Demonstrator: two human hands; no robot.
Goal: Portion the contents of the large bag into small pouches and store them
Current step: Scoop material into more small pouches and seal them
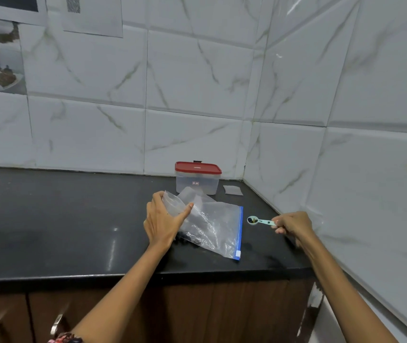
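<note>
Mid-portioning, I judge: left hand (164,220) grips a small pouch (172,203), fingers behind and thumb across the front, mouth up, held just over the closed end of the large bag (216,227). The large bag lies flat on the black counter (73,219), blue zip edge toward the right, dark contents bunched near its lower left under my left hand. Right hand (294,225) pinches the handle of a pale green measuring spoon (259,221), bowl pointing left and roughly level, a few dark bits in it; it sits just beside the zip edge, apart from the pouch. Next move as I read it: carry the spoon left over the bag, not over bare counter, so spills land on plastic. Keep the bowl level until it is above the pouch mouth, then tip. Can't tell how wide the pouch mouth is open; I'd spread it with the thumb first. A red-lidded container (197,178) stands lid-on behind the bag, with another pouch (232,190) flat beside it.
</note>
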